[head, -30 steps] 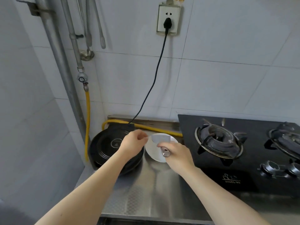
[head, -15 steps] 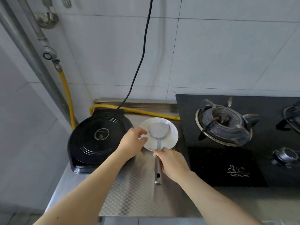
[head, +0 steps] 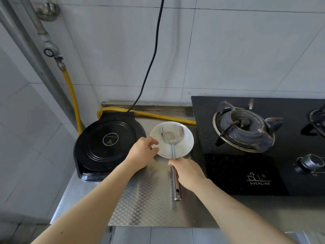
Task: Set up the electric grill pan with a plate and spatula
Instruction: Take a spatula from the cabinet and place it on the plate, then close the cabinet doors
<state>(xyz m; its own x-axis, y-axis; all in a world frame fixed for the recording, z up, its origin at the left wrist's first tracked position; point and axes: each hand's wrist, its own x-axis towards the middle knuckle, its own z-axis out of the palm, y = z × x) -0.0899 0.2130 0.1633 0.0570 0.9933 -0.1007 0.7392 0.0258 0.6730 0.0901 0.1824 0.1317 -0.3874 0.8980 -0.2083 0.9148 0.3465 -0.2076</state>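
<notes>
Two bare hands work over a steel counter (head: 140, 205) that carries everything, with a black gas stove (head: 260, 155) just to the right of the right hand (head: 189, 171). Next in size, the electric grill pan (head: 107, 143), round, black and lid shut, sits just left of the left hand (head: 141, 155); its black power cord (head: 153, 55) climbs the tiled wall, and a yellow hose (head: 158, 117) runs along the counter's back edge behind it. Between pan and stove lies the white plate (head: 186, 147), directly ahead of both hands. Left fingers (head: 153, 140) pinch the plate's near-left rim, thumb under and forefinger curled over the edge. On the plate rests the blade of the metal spatula (head: 173, 136), its handle reaching back over the near rim onto the counter. Right fingers (head: 173, 162) are curled loosely over the handle just behind the plate; whether they actually grip it I cannot tell
</notes>
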